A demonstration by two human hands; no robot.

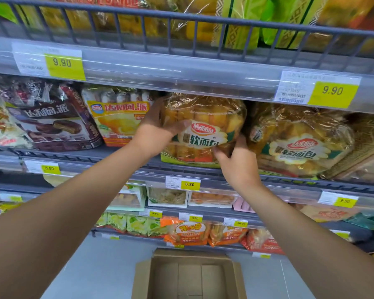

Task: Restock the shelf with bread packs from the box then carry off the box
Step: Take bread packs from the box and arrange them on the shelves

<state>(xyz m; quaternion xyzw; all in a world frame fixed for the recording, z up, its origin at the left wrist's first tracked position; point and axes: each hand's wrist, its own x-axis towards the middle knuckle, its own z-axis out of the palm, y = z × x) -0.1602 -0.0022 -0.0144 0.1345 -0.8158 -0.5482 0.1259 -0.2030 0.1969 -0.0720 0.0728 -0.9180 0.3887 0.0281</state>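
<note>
A clear bread pack point(205, 124) with a red and green label stands upright on the grey shelf point(181, 169) at chest height. My left hand point(158, 128) grips its left edge, thumb across the front. Its lower right corner is gripped by my right hand point(238, 162). A second bread pack point(298, 143) of the same kind stands just to the right on the same shelf. On the floor below, the brown cardboard box point(190, 275) lies with its flaps up and nothing showing inside.
An orange pie bag point(117, 117) and a dark chocolate pie bag point(52, 121) stand left of the bread. Above hangs a railed upper shelf point(181, 20) full of packs. Lower shelves hold trays and orange snack bags point(188, 231). The floor around the box is pale grey.
</note>
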